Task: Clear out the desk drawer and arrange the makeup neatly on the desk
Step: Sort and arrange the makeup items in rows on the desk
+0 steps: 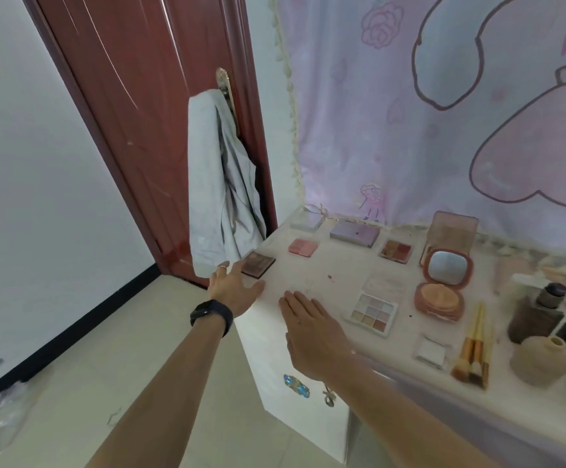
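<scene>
Open compact (445, 286) with peach powder (438, 299)

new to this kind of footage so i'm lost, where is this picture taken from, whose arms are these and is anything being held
There is no machine here. The single picture comes from a camera worn on a person's head, looking forward and down, so both arms are that person's own. The left hand, with a dark watch on its wrist, reaches to a brown palette at the corner of the desk; whether it touches is unclear. The right hand is flat and open over the desk. Neither holds anything. Also laid out are a pale nine-pan palette, an open mirror compact, makeup brushes and a dark bottle.
</scene>
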Demonstrator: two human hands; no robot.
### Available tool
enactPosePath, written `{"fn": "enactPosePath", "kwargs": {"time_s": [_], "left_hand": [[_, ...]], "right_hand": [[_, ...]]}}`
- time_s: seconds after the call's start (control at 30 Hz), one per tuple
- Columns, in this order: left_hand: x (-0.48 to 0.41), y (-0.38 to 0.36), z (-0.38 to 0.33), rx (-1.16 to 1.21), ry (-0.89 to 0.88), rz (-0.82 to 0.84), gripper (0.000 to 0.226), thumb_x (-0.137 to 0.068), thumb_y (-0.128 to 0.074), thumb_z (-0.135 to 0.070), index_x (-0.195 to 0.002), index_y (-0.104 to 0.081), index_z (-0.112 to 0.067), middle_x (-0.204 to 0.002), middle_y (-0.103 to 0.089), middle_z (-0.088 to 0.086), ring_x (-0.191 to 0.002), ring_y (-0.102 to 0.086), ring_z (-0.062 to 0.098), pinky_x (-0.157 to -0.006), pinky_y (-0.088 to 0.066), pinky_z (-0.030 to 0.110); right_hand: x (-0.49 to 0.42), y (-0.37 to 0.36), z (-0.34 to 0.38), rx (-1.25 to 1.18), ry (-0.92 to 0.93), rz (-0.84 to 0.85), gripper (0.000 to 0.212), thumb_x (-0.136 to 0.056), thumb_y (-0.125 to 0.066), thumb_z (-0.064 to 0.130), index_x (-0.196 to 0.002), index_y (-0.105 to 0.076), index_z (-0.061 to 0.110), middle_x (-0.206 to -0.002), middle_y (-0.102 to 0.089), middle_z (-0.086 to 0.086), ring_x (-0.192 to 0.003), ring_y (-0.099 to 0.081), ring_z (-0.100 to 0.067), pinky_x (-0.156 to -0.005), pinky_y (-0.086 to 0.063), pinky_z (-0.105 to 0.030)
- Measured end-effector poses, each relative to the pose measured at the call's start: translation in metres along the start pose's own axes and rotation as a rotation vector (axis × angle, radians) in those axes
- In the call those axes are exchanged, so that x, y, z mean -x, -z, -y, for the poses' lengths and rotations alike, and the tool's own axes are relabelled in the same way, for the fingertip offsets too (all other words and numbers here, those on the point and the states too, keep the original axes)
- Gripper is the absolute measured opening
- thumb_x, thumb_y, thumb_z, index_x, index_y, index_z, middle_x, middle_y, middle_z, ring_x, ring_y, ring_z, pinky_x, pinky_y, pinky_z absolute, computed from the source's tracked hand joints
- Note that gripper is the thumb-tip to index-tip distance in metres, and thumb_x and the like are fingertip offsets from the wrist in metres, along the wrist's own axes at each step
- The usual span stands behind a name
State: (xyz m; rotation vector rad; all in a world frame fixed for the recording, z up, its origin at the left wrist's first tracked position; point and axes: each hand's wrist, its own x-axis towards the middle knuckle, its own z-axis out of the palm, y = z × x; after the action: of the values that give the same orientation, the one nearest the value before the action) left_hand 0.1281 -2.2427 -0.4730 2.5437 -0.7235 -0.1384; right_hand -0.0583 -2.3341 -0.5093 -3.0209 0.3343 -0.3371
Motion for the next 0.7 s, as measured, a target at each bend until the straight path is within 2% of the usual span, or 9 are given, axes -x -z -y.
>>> {"fn": "enactPosePath", "kwargs": {"time_s": [0.07, 0.13, 0.23, 0.4, 0.47, 0.53, 0.6, 0.7], "left_hand": [[-0.012, -0.006, 0.003, 0.021, 0.006, 0.001, 0.075, -0.085, -0.062, -0.062, -0.15, -0.036, -0.034, -0.158, -0.028, 0.016, -0.148, -0.02, 0.032, -0.118, -0.023, 0.044], [-0.021, -0.01, 0.005, 0.05, 0.005, 0.011, 0.075, -0.083, -0.06, -0.064, -0.149, -0.039, -0.035, -0.155, -0.035, 0.015, -0.147, -0.023, 0.032, -0.118, -0.027, 0.045], [-0.028, -0.014, 0.006, 0.096, -0.025, -0.02, 0.067, -0.082, -0.057, -0.063, -0.141, -0.05, -0.03, -0.135, -0.055, 0.008, -0.129, -0.046, 0.03, -0.108, -0.043, 0.045], [-0.023, -0.011, 0.003, 0.108, -0.042, -0.061, 0.058, -0.082, -0.057, -0.061, -0.131, -0.06, -0.03, -0.12, -0.063, 0.002, -0.114, -0.055, 0.025, -0.096, -0.051, 0.04], [-0.013, -0.006, 0.004, 0.146, -0.06, -0.094, 0.052, -0.079, -0.06, -0.06, -0.122, -0.066, -0.032, -0.105, -0.066, -0.006, -0.103, -0.06, 0.019, -0.083, -0.053, 0.028], [0.001, 0.002, 0.008, 0.24, -0.054, -0.138, 0.048, -0.078, -0.068, -0.056, -0.119, -0.069, -0.031, -0.095, -0.063, -0.015, -0.091, -0.061, 0.009, -0.067, -0.043, 0.01], [0.016, 0.009, 0.013, 0.337, -0.025, -0.153, 0.051, -0.079, -0.074, -0.052, -0.123, -0.068, -0.027, -0.101, -0.064, -0.015, -0.091, -0.059, 0.004, -0.068, -0.036, 0.003], [0.041, 0.023, 0.01, 0.423, -0.024, -0.149, 0.05, -0.079, -0.077, -0.049, -0.123, -0.068, -0.026, -0.109, -0.067, -0.014, -0.101, -0.06, 0.004, -0.08, -0.04, 0.01]], "right_hand": [[-0.002, -0.01, -0.004, 0.054, 0.025, -0.008, 0.077, -0.101, -0.041, 0.028, -0.161, 0.004, 0.009, -0.169, 0.006, -0.007, -0.156, 0.006, -0.024, -0.121, 0.01, -0.037], [0.0, -0.016, -0.004, 0.06, 0.028, -0.003, 0.083, -0.098, -0.041, 0.035, -0.16, 0.008, 0.009, -0.169, 0.009, -0.008, -0.156, 0.008, -0.024, -0.12, 0.015, -0.036], [-0.001, -0.019, -0.003, 0.045, 0.015, -0.006, 0.084, -0.096, -0.041, 0.038, -0.16, 0.004, 0.009, -0.169, 0.005, -0.008, -0.156, 0.006, -0.024, -0.12, 0.014, -0.037], [-0.001, -0.021, -0.003, 0.055, 0.011, 0.002, 0.078, -0.099, -0.037, 0.035, -0.161, 0.001, 0.008, -0.169, 0.003, -0.009, -0.156, 0.002, -0.025, -0.125, 0.004, -0.04], [0.0, -0.021, -0.004, 0.057, 0.008, 0.011, 0.076, -0.1, -0.036, 0.034, -0.161, 0.002, 0.008, -0.169, 0.004, -0.009, -0.156, 0.003, -0.025, -0.125, 0.004, -0.04], [0.0, -0.019, -0.003, 0.056, 0.006, 0.025, 0.075, -0.101, -0.034, 0.035, -0.161, 0.003, 0.009, -0.169, 0.004, -0.008, -0.156, 0.003, -0.024, -0.124, 0.006, -0.039], [-0.001, -0.015, -0.002, 0.038, 0.008, 0.04, 0.074, -0.1, -0.033, 0.034, -0.161, 0.001, 0.01, -0.17, 0.002, -0.007, -0.156, 0.002, -0.023, -0.123, 0.007, -0.037], [-0.003, -0.002, -0.005, -0.06, -0.005, 0.074, 0.068, -0.101, -0.032, 0.03, -0.162, -0.006, 0.013, -0.17, -0.002, -0.003, -0.156, 0.001, -0.018, -0.124, 0.005, -0.034]]}}
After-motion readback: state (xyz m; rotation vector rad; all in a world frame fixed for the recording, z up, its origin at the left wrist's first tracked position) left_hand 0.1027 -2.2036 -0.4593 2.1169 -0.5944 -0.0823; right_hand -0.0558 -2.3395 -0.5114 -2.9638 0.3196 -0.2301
